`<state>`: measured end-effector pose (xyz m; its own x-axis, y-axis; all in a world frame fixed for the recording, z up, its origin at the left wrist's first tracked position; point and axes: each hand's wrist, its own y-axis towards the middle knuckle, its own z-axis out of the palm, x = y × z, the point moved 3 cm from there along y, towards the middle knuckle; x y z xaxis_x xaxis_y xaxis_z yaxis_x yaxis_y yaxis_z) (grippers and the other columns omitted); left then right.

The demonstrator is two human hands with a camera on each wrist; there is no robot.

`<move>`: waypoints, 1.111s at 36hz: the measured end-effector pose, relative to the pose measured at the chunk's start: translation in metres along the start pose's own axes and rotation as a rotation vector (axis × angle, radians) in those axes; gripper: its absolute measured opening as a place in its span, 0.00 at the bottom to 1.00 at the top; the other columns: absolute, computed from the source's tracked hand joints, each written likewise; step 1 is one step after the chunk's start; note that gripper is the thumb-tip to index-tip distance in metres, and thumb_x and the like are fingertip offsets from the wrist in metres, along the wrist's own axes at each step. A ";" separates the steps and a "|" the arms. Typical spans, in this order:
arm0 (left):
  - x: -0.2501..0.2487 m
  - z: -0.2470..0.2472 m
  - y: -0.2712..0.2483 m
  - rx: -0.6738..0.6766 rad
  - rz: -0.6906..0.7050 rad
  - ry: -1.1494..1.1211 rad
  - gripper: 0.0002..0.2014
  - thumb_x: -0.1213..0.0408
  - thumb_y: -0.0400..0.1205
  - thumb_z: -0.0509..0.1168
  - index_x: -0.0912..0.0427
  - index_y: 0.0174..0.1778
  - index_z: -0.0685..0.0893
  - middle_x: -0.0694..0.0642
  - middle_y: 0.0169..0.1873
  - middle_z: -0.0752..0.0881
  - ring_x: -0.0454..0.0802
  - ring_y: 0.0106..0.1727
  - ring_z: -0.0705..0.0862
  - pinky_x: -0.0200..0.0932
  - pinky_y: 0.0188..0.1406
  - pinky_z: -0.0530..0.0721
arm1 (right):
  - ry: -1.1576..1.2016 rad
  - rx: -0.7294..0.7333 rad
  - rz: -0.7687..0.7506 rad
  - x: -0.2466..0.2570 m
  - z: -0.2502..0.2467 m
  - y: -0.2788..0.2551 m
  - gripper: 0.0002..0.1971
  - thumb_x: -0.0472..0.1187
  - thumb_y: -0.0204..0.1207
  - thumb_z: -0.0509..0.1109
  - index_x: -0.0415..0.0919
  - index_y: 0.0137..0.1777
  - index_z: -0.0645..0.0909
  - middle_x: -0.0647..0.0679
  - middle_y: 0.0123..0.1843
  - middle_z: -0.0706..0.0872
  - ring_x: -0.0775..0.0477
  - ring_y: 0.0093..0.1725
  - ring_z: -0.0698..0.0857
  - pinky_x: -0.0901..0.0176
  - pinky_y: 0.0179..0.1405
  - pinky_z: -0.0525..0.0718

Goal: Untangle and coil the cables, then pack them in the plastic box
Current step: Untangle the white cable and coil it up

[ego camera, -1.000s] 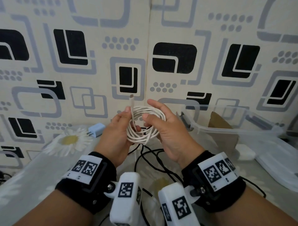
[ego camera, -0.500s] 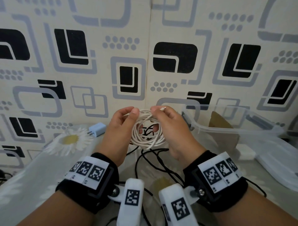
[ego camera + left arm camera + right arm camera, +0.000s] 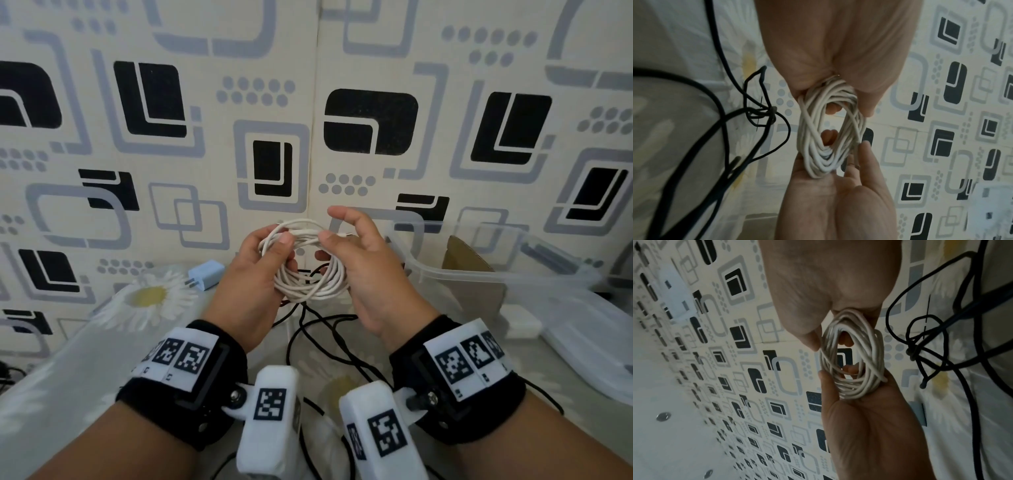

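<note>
A white cable [image 3: 308,291] is wound into a round coil and held up between both hands above the table. My left hand [image 3: 284,251] grips the coil's left side, thumb on top and fingers behind. Pinching the coil's upper right part is my right hand [image 3: 329,240], its index finger raised; the cable's plug end lies under its thumb. In the wrist views the coil [image 3: 807,146] [image 3: 869,382] shows edge-on between the two palms. Tangled black cables [image 3: 318,329] [image 3: 719,113] [image 3: 920,344] lie on the table below. The clear plastic box [image 3: 479,274] stands open at the right.
A brown cardboard piece [image 3: 469,270] leans inside the box. A white adapter [image 3: 520,322] and the clear lid [image 3: 599,342] lie at the far right. A light blue charger [image 3: 205,274] sits by the wall on the left. The patterned wall rises just behind the table.
The plug end stood upright by my left thumb, then my right hand took it and laid it along the top of the coil. Both hands rose slightly with the coil.
</note>
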<state>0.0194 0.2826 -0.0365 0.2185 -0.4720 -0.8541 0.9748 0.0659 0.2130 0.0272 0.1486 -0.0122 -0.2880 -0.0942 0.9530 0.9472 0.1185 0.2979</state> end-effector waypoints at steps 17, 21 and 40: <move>-0.005 -0.002 0.001 0.059 0.101 -0.040 0.17 0.60 0.74 0.67 0.52 0.60 0.81 0.55 0.43 0.83 0.44 0.37 0.81 0.39 0.38 0.86 | 0.027 0.026 0.081 -0.004 0.000 0.003 0.18 0.32 0.81 0.67 0.46 0.68 0.80 0.44 0.62 0.84 0.47 0.60 0.84 0.46 0.71 0.78; -0.006 -0.003 0.001 0.060 0.107 -0.025 0.21 0.60 0.74 0.67 0.54 0.64 0.80 0.54 0.40 0.82 0.43 0.35 0.81 0.39 0.33 0.85 | 0.104 0.073 0.105 -0.003 -0.001 0.003 0.16 0.29 0.81 0.66 0.43 0.65 0.81 0.45 0.57 0.85 0.51 0.52 0.85 0.54 0.62 0.82; -0.016 0.000 0.002 0.005 0.071 -0.036 0.13 0.70 0.86 0.60 0.59 0.66 0.78 0.54 0.44 0.88 0.47 0.41 0.86 0.41 0.42 0.86 | -0.200 0.031 -0.006 0.010 -0.005 0.002 0.27 0.44 0.74 0.77 0.55 0.73 0.75 0.52 0.69 0.79 0.55 0.66 0.80 0.55 0.66 0.79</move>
<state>0.0181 0.2899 -0.0221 0.2850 -0.4974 -0.8194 0.9568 0.0959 0.2746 0.0268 0.1431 -0.0027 -0.3188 0.1031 0.9422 0.9415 0.1488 0.3023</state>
